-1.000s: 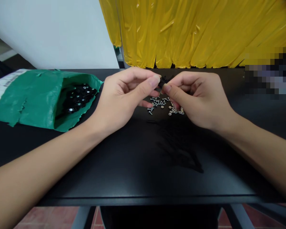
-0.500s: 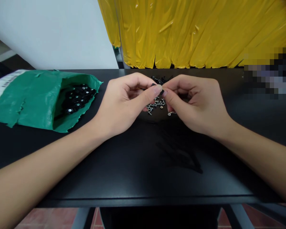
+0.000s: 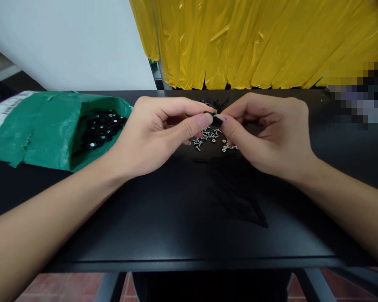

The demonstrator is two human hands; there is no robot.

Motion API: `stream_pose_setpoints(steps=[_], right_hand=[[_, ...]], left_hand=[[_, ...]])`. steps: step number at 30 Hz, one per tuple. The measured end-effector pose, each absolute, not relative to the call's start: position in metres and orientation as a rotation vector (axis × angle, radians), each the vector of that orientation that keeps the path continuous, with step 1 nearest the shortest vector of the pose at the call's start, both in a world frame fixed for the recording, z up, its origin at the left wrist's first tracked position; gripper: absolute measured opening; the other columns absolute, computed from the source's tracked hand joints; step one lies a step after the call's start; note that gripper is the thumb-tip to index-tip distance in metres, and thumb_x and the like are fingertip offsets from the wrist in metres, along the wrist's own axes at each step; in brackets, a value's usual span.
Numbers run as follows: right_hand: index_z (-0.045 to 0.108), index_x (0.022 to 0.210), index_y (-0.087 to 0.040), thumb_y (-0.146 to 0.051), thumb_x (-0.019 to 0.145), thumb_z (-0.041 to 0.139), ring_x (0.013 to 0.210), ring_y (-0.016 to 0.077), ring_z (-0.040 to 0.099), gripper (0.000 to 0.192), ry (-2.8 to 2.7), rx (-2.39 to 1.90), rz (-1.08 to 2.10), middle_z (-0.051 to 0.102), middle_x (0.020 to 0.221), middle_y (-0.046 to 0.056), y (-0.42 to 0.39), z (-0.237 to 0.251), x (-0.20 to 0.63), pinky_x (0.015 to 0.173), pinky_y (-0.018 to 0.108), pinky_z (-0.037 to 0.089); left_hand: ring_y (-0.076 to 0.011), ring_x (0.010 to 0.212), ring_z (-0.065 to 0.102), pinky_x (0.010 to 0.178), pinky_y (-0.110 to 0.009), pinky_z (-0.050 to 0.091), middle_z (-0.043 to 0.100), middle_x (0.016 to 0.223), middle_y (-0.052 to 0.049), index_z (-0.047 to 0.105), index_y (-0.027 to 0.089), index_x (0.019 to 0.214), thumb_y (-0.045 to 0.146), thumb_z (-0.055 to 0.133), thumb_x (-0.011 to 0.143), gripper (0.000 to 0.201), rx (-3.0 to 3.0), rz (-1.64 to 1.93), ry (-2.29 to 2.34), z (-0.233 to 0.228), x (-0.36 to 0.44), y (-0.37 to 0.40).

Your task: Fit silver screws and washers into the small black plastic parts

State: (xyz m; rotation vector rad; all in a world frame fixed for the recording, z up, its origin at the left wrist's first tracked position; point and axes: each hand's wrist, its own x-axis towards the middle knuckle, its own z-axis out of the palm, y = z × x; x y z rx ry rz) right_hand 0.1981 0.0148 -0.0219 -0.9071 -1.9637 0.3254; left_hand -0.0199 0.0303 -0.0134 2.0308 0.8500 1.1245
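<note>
Right now you are pinching one small black part [image 3: 216, 120] between the fingertips of both hands: your left hand [image 3: 159, 134] is closing thumb and forefinger on its near-left side, your right hand [image 3: 267, 132] is gripping it from the other side. Just below your fingertips the silver screws [image 3: 206, 137] and washers [image 3: 228, 147] are lying loose, mostly unused by the look of it. Beyond your fingertips a few black pieces [image 3: 214, 103] are sitting in a small cluster. Well left of your left hand, the green bag [image 3: 40, 126] is holding many more black parts [image 3: 102, 128], so most of the work seems left.
</note>
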Motion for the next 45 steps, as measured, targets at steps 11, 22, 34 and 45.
stream_pose_setpoints(steps=[11, 22, 34, 45], right_hand=[[0.072, 0.086, -0.024, -0.031, 0.095, 0.075, 0.061, 0.0134, 0.059, 0.012, -1.884, -0.833, 0.514, 0.067, 0.073, -0.002, 0.013, -0.02, 0.195, 0.056, 0.03, 0.047], [0.072, 0.089, -0.022, -0.047, 0.091, 0.076, 0.057, 0.0108, 0.058, 0.025, -1.886, -0.735, 0.617, 0.068, 0.075, -0.002, 0.018, -0.025, 0.194, 0.051, 0.026, 0.044], [0.073, 0.092, -0.024, -0.034, 0.096, 0.073, 0.06, 0.0109, 0.059, 0.011, -1.939, -0.732, 0.469, 0.069, 0.075, -0.003, 0.021, -0.027, 0.199, 0.054, 0.026, 0.045], [0.075, 0.083, -0.024, -0.021, 0.093, 0.074, 0.062, 0.0129, 0.061, 0.01, -1.631, -0.726, 0.421, 0.073, 0.074, -0.003, 0.004, -0.023, 0.173, 0.053, 0.029, 0.047]], left_hand=[[-0.0138, 0.065, 0.064, 0.056, -0.031, 0.051, 0.073, 0.08, 0.0, 0.078, 0.027, 0.1, 0.035, 0.072, 0.096, 0.01, 2.114, 1.296, 0.787, -0.019, -0.016, 0.028], [-0.0091, 0.065, 0.063, 0.056, -0.023, 0.049, 0.071, 0.078, 0.001, 0.076, 0.02, 0.095, 0.02, 0.071, 0.095, 0.004, 2.328, 1.461, 0.707, -0.019, -0.016, 0.029], [-0.0094, 0.067, 0.066, 0.063, -0.023, 0.055, 0.078, 0.089, 0.003, 0.079, 0.024, 0.096, 0.024, 0.073, 0.095, 0.006, 2.259, 1.383, 0.841, -0.016, -0.012, 0.025], [-0.0138, 0.076, 0.066, 0.065, -0.026, 0.056, 0.068, 0.086, 0.001, 0.073, 0.023, 0.098, 0.032, 0.067, 0.098, 0.01, 1.687, 1.325, 0.706, -0.017, 0.006, 0.009]])
